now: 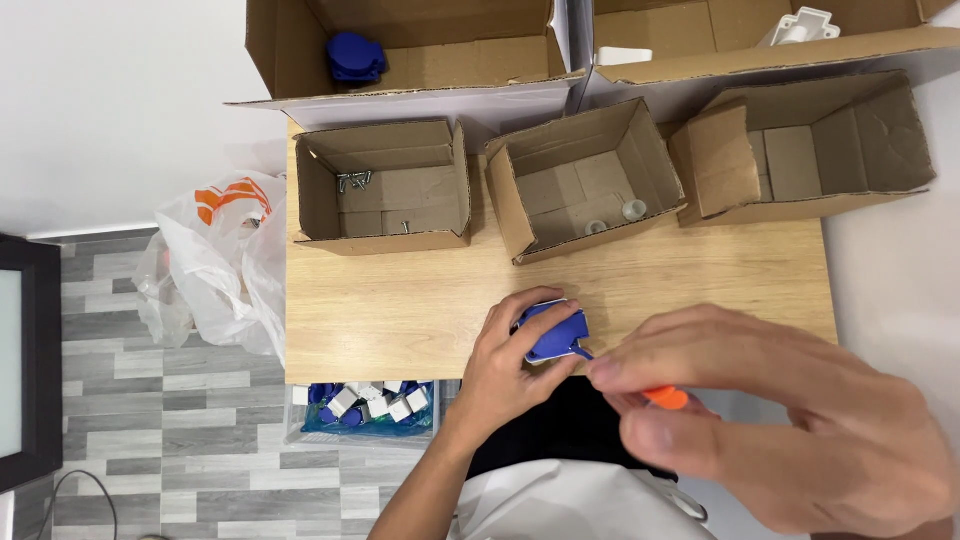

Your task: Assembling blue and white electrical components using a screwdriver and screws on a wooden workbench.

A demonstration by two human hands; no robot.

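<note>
Left hand (505, 360) curled round a blue and white plastic part (553, 333), held just above the near edge of the wooden table (400, 300); fingers wrapped over its left side, thumb underneath, much of the part hidden by them. Right hand (760, 410) very close to the camera, blurred and large, closed on an orange-handled tool (666, 397); only a short stretch of handle visible between the fingers, and a thin dark shaft touching the blue part; tip hidden, so kind of tool hard to tell.

Behind, on the table, three small open cardboard boxes in a row: left box (385, 185) with a few small metal screws (355, 181) in its back corner; middle box (580, 180) tilted, holding two small pale round pieces (633, 210), too small to identify; right box (810, 150) with nothing made out inside. Further back, two larger cartons cut off by the top of the frame: one with a blue part (354, 56) against its wall, the other with a white plastic piece (800, 27), only partly seen.

Left of the table, a white plastic bag (215, 265) with orange print on the grey plank floor (150, 440); below the table edge, a clear tray (365, 410) of blue and white parts, half hidden by the table and the left forearm. Dark panel (25, 360) cut off at the left edge.
</note>
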